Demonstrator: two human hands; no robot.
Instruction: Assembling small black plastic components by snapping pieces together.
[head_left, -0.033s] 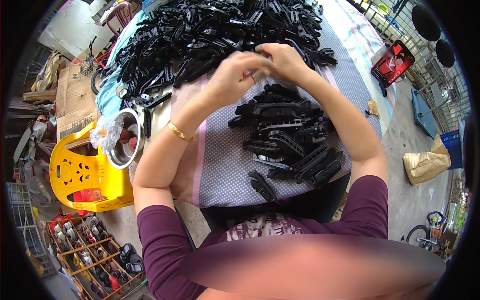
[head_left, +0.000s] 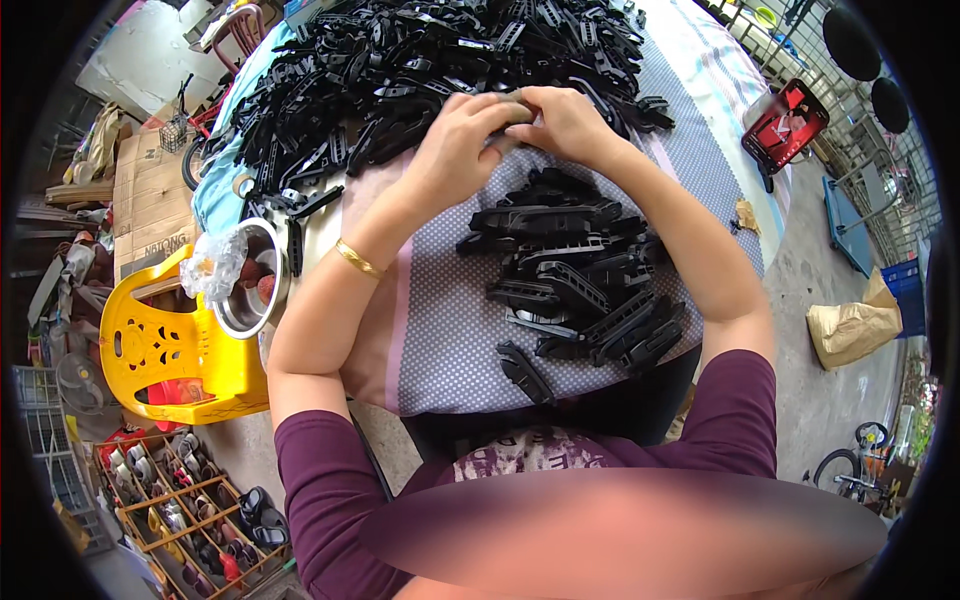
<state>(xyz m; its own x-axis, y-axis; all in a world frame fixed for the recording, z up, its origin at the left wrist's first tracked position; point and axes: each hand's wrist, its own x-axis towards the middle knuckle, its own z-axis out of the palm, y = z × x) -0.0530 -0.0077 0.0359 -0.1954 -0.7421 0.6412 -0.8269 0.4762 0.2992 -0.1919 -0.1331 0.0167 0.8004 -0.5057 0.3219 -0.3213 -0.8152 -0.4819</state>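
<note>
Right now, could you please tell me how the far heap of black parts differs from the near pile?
The far heap is much larger; the near pile is small.
The far heap runs off the picture's top edge, while the near pile lies around the middle, on dotted cloth.
Both hold black, elongated pieces, some with slots.

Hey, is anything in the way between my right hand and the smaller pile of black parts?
Nothing visible blocks it: between your right hand and the smaller pile of black parts, only the patterned tablecloth shows.
</note>
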